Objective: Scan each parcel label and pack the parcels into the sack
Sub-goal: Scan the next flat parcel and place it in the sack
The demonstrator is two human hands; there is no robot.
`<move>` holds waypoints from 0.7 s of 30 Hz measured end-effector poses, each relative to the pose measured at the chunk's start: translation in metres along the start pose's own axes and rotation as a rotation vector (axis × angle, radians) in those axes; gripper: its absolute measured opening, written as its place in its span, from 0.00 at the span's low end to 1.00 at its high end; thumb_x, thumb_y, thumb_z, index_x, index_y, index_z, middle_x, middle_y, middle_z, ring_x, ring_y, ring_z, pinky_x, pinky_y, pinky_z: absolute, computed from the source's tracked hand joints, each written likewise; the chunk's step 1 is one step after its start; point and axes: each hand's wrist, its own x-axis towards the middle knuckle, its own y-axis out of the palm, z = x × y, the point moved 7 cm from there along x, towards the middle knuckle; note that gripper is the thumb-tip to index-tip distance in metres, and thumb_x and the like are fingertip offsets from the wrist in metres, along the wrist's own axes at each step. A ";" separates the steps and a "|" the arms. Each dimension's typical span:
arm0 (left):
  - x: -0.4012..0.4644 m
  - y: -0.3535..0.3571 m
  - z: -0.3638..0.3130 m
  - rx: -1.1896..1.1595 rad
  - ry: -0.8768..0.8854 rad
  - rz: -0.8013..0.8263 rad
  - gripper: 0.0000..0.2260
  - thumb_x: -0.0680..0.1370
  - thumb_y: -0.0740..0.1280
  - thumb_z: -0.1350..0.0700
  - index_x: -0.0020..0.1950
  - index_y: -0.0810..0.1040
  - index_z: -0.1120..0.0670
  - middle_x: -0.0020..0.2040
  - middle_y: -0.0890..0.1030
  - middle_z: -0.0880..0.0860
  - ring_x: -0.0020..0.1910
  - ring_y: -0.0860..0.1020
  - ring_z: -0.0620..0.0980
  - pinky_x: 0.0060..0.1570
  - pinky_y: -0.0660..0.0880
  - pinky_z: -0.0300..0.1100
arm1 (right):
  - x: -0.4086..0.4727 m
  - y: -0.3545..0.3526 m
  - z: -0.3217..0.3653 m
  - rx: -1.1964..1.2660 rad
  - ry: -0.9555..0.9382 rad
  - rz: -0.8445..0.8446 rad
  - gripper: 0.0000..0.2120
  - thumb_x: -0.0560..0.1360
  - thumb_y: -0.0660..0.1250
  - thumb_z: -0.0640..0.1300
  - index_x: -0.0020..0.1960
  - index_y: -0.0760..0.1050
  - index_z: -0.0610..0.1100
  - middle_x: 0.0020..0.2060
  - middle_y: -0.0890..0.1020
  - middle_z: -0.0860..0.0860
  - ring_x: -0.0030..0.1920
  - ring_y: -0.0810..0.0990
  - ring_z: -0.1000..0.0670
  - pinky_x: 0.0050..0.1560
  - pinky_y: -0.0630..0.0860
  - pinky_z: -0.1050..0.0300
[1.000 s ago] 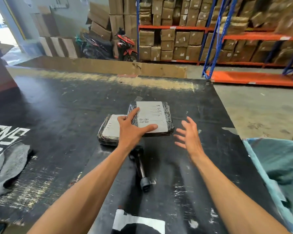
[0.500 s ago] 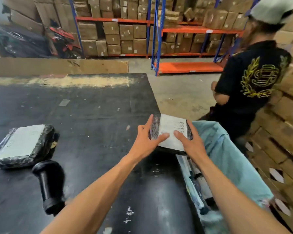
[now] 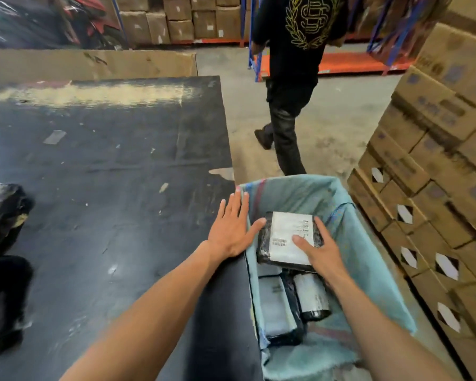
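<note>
In the head view, your right hand [image 3: 318, 250] sits in the lower middle of the frame, inside the mouth of the blue sack [image 3: 368, 243], with thumb and fingers curled round the near right end of the black parcel [image 3: 283, 237], holding it label up. That parcel lies just past your right hand, toward the upper left of it, with its long axis running from lower left to upper right of the frame and tilted slightly, resting on top of the other wrapped parcels [image 3: 289, 303] already stacked in the sack. Your left hand [image 3: 231, 229] lies flat and released, fingers straight, at the right edge of the black table [image 3: 107, 174], its thumb tip reaching to the parcel's left corner; whether it touches is hard to tell. The right hand is plainly the nearer one and the only one gripping, so letting go there looks like all this parcel needs. At the far left edge of the frame another black parcel [image 3: 3, 213] waits on the table, well apart from both hands and nearer your left; below it a dark blurred shape may be the scanner, but you cannot be sure. A person in black [image 3: 294, 78] walks away at the top.
</note>
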 end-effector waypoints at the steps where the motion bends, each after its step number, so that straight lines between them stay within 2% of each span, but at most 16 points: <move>1: 0.003 0.001 0.000 0.037 0.002 -0.006 0.37 0.83 0.44 0.35 0.82 0.37 0.57 0.82 0.37 0.56 0.82 0.39 0.52 0.79 0.37 0.50 | 0.008 0.007 -0.008 -0.015 0.009 0.035 0.43 0.74 0.81 0.44 0.84 0.64 0.51 0.69 0.79 0.53 0.66 0.78 0.54 0.56 0.73 0.75; 2: 0.004 0.002 0.002 0.061 0.002 -0.014 0.36 0.83 0.43 0.36 0.82 0.37 0.58 0.82 0.36 0.56 0.81 0.38 0.52 0.79 0.37 0.50 | 0.015 0.016 -0.016 -0.031 0.016 0.070 0.43 0.74 0.81 0.43 0.84 0.64 0.50 0.69 0.79 0.53 0.65 0.79 0.56 0.53 0.72 0.79; 5: 0.005 0.006 0.004 0.085 0.001 -0.027 0.35 0.84 0.43 0.38 0.82 0.37 0.59 0.82 0.36 0.55 0.81 0.37 0.50 0.79 0.37 0.49 | 0.035 0.042 -0.035 -0.064 0.034 0.162 0.43 0.74 0.81 0.43 0.84 0.64 0.50 0.68 0.80 0.57 0.58 0.80 0.66 0.54 0.70 0.80; 9: 0.004 0.009 0.005 0.098 -0.005 -0.029 0.35 0.84 0.43 0.38 0.82 0.39 0.59 0.82 0.36 0.55 0.81 0.37 0.49 0.80 0.39 0.49 | 0.052 0.073 -0.053 -0.102 0.063 0.248 0.45 0.73 0.82 0.49 0.84 0.62 0.56 0.76 0.75 0.53 0.70 0.72 0.59 0.65 0.65 0.71; 11: 0.004 0.010 0.006 0.109 -0.008 -0.035 0.35 0.83 0.42 0.38 0.82 0.39 0.59 0.82 0.36 0.55 0.81 0.37 0.49 0.80 0.39 0.49 | 0.057 0.081 -0.063 -0.113 0.070 0.294 0.49 0.71 0.83 0.56 0.84 0.60 0.61 0.80 0.70 0.53 0.72 0.71 0.63 0.68 0.64 0.69; 12: 0.004 0.011 0.007 0.112 -0.010 -0.034 0.35 0.83 0.42 0.38 0.82 0.39 0.59 0.82 0.36 0.55 0.81 0.37 0.49 0.80 0.40 0.50 | 0.058 0.084 -0.069 -0.148 0.067 0.314 0.51 0.69 0.82 0.60 0.84 0.58 0.64 0.82 0.67 0.51 0.75 0.68 0.62 0.73 0.63 0.66; 14: 0.005 0.013 0.008 0.120 -0.014 -0.036 0.35 0.84 0.43 0.38 0.83 0.39 0.59 0.83 0.37 0.55 0.81 0.38 0.49 0.80 0.41 0.51 | 0.062 0.085 -0.083 -0.285 0.059 0.329 0.58 0.63 0.80 0.71 0.84 0.52 0.68 0.85 0.57 0.49 0.83 0.56 0.52 0.82 0.57 0.50; 16: 0.007 0.013 0.009 0.124 -0.014 -0.040 0.35 0.84 0.44 0.38 0.83 0.40 0.59 0.83 0.38 0.55 0.81 0.38 0.50 0.80 0.42 0.51 | 0.067 0.084 -0.095 -0.468 0.067 0.343 0.66 0.55 0.78 0.78 0.83 0.44 0.71 0.86 0.45 0.52 0.85 0.46 0.47 0.83 0.49 0.40; 18: 0.006 0.014 0.008 0.127 -0.012 -0.026 0.35 0.83 0.44 0.38 0.83 0.40 0.59 0.83 0.38 0.56 0.82 0.38 0.50 0.80 0.42 0.52 | 0.070 0.085 -0.099 -0.678 0.035 0.385 0.72 0.50 0.77 0.81 0.80 0.35 0.74 0.84 0.34 0.56 0.84 0.37 0.46 0.82 0.44 0.37; 20: 0.005 0.015 0.007 0.135 -0.014 -0.026 0.35 0.83 0.43 0.38 0.83 0.40 0.59 0.83 0.38 0.56 0.82 0.38 0.50 0.80 0.43 0.52 | 0.071 0.091 -0.096 -0.816 -0.111 0.449 0.70 0.50 0.73 0.84 0.78 0.33 0.76 0.82 0.27 0.57 0.84 0.32 0.46 0.83 0.43 0.36; 21: 0.006 0.015 0.007 0.133 -0.016 -0.027 0.36 0.83 0.43 0.37 0.83 0.40 0.59 0.83 0.38 0.55 0.82 0.38 0.50 0.80 0.42 0.52 | 0.073 0.096 -0.095 -0.850 -0.171 0.492 0.67 0.52 0.71 0.86 0.79 0.35 0.76 0.81 0.26 0.58 0.83 0.29 0.47 0.83 0.42 0.35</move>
